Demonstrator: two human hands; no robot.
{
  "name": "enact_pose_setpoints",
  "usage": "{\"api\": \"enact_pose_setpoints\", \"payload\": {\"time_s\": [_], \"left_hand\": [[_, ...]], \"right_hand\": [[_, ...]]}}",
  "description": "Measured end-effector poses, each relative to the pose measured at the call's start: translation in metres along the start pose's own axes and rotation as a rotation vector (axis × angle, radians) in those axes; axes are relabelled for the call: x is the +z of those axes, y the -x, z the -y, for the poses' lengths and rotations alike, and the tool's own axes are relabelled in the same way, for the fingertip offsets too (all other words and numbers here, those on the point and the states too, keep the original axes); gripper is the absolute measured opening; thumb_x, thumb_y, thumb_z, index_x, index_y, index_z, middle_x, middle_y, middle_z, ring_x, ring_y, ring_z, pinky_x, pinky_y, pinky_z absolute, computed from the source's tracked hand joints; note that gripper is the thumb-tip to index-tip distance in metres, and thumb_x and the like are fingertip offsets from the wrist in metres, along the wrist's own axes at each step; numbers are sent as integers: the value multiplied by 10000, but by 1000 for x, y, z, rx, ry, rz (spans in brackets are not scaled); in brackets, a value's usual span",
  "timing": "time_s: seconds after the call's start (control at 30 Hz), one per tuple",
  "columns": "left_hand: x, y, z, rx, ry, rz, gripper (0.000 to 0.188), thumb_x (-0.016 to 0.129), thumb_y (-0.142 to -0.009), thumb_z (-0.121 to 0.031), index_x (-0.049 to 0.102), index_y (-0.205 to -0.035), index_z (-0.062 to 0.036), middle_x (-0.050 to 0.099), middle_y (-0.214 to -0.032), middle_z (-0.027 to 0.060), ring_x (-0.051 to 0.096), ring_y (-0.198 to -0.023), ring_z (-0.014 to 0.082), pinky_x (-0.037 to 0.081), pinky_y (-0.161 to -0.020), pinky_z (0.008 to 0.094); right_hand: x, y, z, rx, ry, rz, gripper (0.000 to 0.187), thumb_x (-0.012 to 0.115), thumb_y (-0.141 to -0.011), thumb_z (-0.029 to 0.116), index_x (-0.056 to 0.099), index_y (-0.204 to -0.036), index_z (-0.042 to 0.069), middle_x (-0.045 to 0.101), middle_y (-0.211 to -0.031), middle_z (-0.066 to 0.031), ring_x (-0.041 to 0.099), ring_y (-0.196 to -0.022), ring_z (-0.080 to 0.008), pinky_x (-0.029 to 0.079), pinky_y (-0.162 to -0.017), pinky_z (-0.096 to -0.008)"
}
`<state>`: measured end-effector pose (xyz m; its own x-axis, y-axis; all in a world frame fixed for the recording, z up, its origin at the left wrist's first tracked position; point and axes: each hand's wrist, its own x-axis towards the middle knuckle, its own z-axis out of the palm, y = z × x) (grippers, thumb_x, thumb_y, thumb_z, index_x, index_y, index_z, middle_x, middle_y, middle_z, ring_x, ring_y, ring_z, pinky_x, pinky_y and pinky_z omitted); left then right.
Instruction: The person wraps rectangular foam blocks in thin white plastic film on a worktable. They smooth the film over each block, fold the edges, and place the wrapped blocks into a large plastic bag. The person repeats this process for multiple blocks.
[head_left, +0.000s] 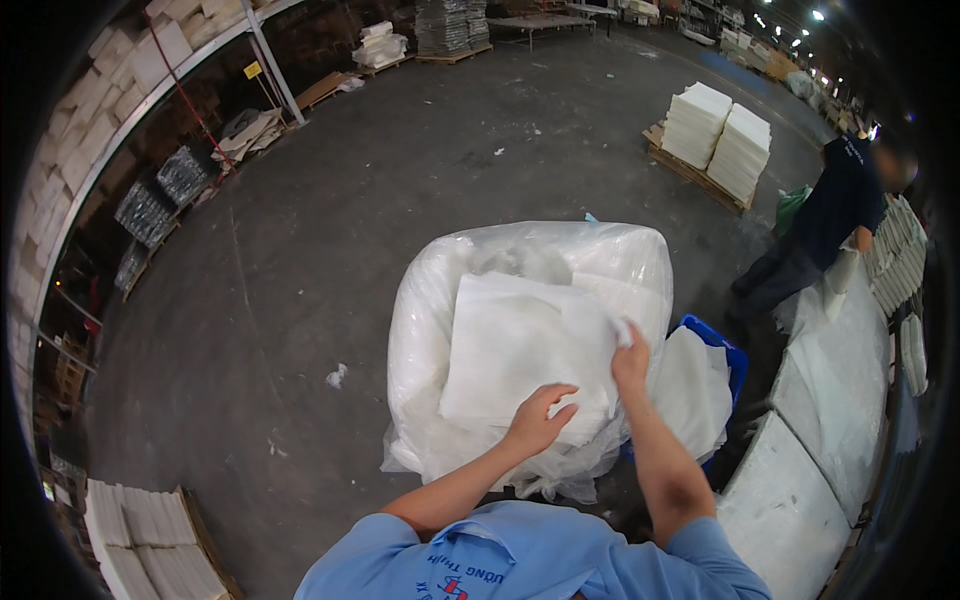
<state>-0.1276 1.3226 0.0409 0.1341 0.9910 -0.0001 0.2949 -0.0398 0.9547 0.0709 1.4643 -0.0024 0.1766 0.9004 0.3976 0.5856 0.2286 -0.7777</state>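
A stack of white, soft-looking sheets [520,345] lies in a large clear plastic bag [420,320] whose thick, bulging sides stand around it. Over the near edge of the stack is my left hand [541,418], its fingers curved with thumb and fingertips apart, and nothing in its grip. My right hand [630,362] is closed at the stack's right side, pinching a white sheet at its edge. That edge is blurred, so its exact material is hard to make out.
A blue crate [737,362] with white sheets stands right of the bag. Plastic-covered white slabs [800,500] line the right side, where another person [830,215] works. Stacked white blocks [718,130] sit on a pallet beyond. Another white stack [150,540] is at lower left.
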Motion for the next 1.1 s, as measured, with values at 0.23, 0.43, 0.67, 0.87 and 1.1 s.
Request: {"api": "enact_pose_setpoints", "payload": {"time_s": [0.23, 0.43, 0.67, 0.87, 1.1], "left_hand": [[-24, 44, 74, -390, 193, -107, 666, 783, -913, -279, 506, -1487, -88, 666, -1262, 136, 661, -1064, 223, 547, -882, 345], [-76, -31, 67, -333, 164, -427, 1158, 870, -828, -156, 58, -1653, -106, 410, -1535, 251, 583, -1249, 298, 483, -1051, 408], [-127, -100, 4, 201, 362, -44, 656, 798, -916, -216, 504, -1465, -9, 552, -1447, 199, 575, -1273, 234, 479, -1058, 358], [-94, -95, -36, -10, 487, -71, 369, 680, -1025, -298, 679, -1221, 15, 730, -1133, 63, 658, -1015, 140, 516, -920, 308], [-47, -52, -21, -66, 371, 92, 300, 660, -1037, -307, 693, -1085, -12, 686, -981, 9, 590, -860, 92, 493, -767, 279]], "right_hand": [[-106, -105, 133, 42, -483, 124, 234, 633, -1024, 119, 689, -1212, -8, 732, -1060, -72, 648, -980, -146, 501, -910, -284], [-195, -82, 188, -26, -778, 134, 176, 654, -1017, 129, 706, -1172, 62, 707, -1048, -16, 634, -956, -116, 514, -859, -280], [-258, -16, 178, 56, -846, -156, 233, 684, -999, 133, 691, -1207, 27, 729, -1121, -49, 669, -1011, -144, 532, -875, -315], [-294, 107, 58, 415, -239, -395, 223, 706, -984, 143, 715, -1154, -1, 751, -1037, -58, 693, -915, -154, 547, -824, -312], [-282, 309, 50, 699, -492, -757, 226, 692, -987, 140, 714, -1126, -37, 749, -1026, -85, 693, -908, -170, 547, -825, -326]]}}
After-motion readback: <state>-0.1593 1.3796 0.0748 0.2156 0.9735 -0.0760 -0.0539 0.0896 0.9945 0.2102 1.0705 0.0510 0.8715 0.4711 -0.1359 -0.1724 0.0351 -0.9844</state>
